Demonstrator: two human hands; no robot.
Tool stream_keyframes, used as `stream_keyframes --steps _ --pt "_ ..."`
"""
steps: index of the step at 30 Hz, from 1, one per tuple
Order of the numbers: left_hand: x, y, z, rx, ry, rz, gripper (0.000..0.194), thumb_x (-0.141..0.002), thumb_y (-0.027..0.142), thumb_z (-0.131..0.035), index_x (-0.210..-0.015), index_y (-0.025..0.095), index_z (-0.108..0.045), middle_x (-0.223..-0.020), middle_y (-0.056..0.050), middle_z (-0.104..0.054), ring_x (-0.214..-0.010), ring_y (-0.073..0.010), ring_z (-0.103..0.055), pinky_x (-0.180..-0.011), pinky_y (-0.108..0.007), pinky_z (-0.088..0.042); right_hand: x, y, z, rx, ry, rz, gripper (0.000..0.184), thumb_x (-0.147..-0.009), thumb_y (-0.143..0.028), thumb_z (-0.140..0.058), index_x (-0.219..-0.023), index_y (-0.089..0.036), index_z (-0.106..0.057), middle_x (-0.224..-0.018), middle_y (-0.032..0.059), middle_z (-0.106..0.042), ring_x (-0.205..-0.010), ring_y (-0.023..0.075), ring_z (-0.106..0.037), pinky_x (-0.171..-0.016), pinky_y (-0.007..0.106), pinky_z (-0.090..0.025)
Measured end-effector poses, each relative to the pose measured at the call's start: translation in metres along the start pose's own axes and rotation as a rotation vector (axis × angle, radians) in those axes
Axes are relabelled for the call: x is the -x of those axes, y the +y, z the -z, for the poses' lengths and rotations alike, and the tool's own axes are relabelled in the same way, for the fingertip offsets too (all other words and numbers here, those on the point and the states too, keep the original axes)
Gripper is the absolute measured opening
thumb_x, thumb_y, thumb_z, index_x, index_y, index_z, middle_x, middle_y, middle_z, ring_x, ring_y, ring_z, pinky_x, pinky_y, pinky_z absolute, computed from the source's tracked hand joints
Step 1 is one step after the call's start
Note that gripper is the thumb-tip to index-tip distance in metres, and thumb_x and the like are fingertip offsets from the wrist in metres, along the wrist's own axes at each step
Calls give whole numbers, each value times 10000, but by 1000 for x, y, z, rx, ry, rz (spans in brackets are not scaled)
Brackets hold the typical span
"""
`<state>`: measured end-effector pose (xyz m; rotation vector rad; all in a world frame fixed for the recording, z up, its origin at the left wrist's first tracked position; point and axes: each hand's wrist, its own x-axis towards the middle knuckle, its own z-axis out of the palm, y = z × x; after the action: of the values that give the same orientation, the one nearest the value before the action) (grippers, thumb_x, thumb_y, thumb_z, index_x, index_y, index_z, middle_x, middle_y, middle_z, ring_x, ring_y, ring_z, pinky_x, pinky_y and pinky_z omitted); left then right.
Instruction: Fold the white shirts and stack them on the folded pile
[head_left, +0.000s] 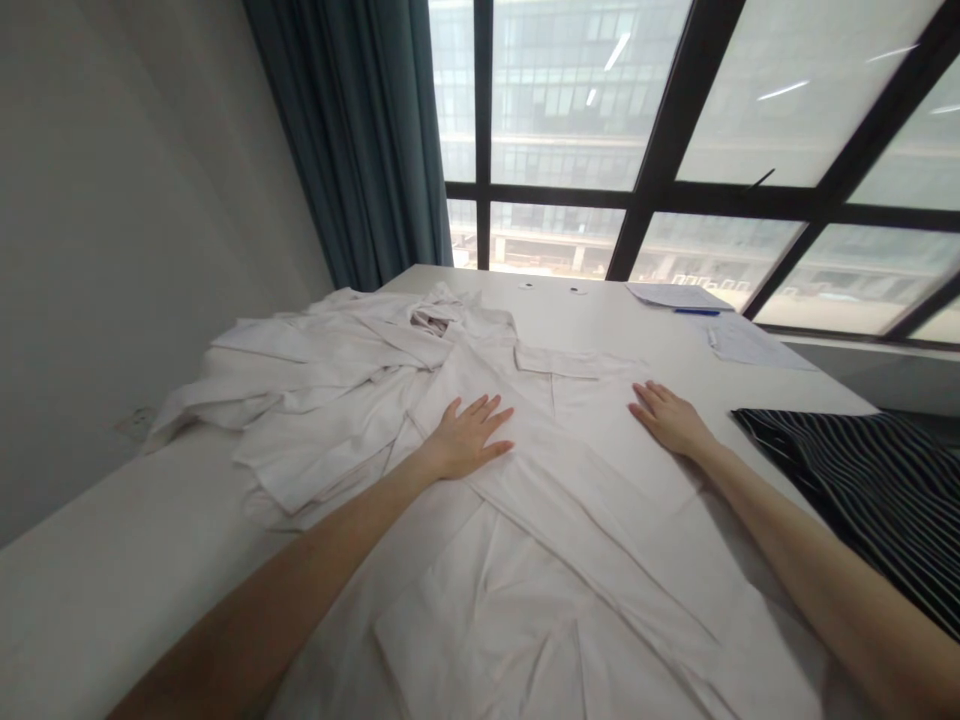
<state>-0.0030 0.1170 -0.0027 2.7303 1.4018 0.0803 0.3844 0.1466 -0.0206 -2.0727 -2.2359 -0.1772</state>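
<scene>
A white garment, long like a coat (585, 500), lies spread over the table toward me, with creases and overlapping layers in its lower part. My left hand (469, 440) rests flat near its middle, fingers spread, holding nothing. Farther right, my right hand (670, 418) lies on the garment's right side with its fingers stretched out. Between and beyond the hands runs a straight folded edge of the cloth. To the left, more white cloth (315, 380) is heaped in loose folds; whether it is a separate piece I cannot tell.
A black striped cloth (870, 480) hangs over the table's right edge. Papers (679, 296) and a blue pen (696, 312) lie at the back right of the white table (592, 325). Behind stand a dark-framed window (562, 100) and a teal curtain (367, 140); a wall borders the left.
</scene>
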Motion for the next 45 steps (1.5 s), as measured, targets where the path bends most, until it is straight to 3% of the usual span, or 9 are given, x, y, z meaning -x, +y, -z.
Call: stream_keyframes --steps 6,11,13,18,24,34,37,40,45 --pt "0 2 2 -1 -21 11 615 -974 588 -276 -1508 283 -270 -1595 -79 -190 -1470 -255 -169 -1147 -558 -133 -3 -11 2 7 40 -51 542 -959 -425 -299 -1377 -133 -482 -1446 183 -468 -1343 342 -399 -1063 563 -323" --pt "0 4 4 -8 -40 17 625 -970 595 -272 -1514 289 -249 -1600 -76 -162 -1474 -251 -153 -1153 -555 -123 13 -48 1 -45 24 113 514 -956 -464 -323 -1335 -190 -539 -1414 115 -522 -1313 278 -454 -1057 414 -386" --pt "0 4 4 -7 -43 18 627 -970 594 -270 -1517 288 -241 -1602 -73 -157 -1476 -249 -145 -1154 -558 -118 18 -55 -1 -56 18 136 561 -961 -500 -296 -1382 -187 -494 -1462 105 -473 -1345 281 -417 -1070 422 -374" --pt "-1 4 0 -2 -9 55 597 -967 596 -277 -1502 331 -270 -1597 -73 -194 -1469 -258 -174 -1144 -570 -129 16 -36 -2 -36 3 12 615 -957 -551 -243 -1449 -223 -409 -1531 91 -376 -1385 319 -350 -1084 522 -327" --pt "-1 -3 -3 -65 85 200 594 -964 597 -276 -1484 314 -331 -1578 -112 -251 -1458 -299 -200 -1117 -594 -169 7 -8 0 -22 -11 -90 625 -962 -506 -227 -1450 -158 -400 -1528 126 -373 -1392 288 -344 -1115 488 -289" --pt "-1 -12 -7 -152 130 295 582 -967 559 -302 -1478 284 -352 -1571 -128 -266 -1445 -320 -226 -1105 -574 -192 11 -10 3 -36 31 -168 600 -957 -482 -267 -1407 -129 -448 -1506 187 -386 -1384 348 -344 -1081 587 -292" --pt "-2 -11 -7 -157 122 298 582 -970 546 -307 -1482 275 -344 -1571 -141 -259 -1445 -320 -229 -1103 -580 -193 28 -27 9 -67 36 -93 556 -960 -451 -304 -1410 -158 -452 -1516 151 -384 -1403 306 -325 -1106 527 -301" --pt "-2 -10 -6 -158 114 297 584 -972 543 -307 -1488 270 -334 -1571 -149 -254 -1444 -323 -231 -1099 -588 -195 63 -51 19 -195 18 116 552 -977 -476 -286 -1439 -208 -425 -1528 90 -380 -1416 242 -314 -1113 438 -335" --pt "-1 -10 -5 -170 121 277 567 -979 527 -299 -1474 257 -365 -1562 -155 -276 -1438 -332 -243 -1090 -592 -217 131 -76 33 -299 -35 348 586 -963 -541 -349 -1480 -268 -367 -1538 65 -362 -1429 268 -278 -1119 509 -315"
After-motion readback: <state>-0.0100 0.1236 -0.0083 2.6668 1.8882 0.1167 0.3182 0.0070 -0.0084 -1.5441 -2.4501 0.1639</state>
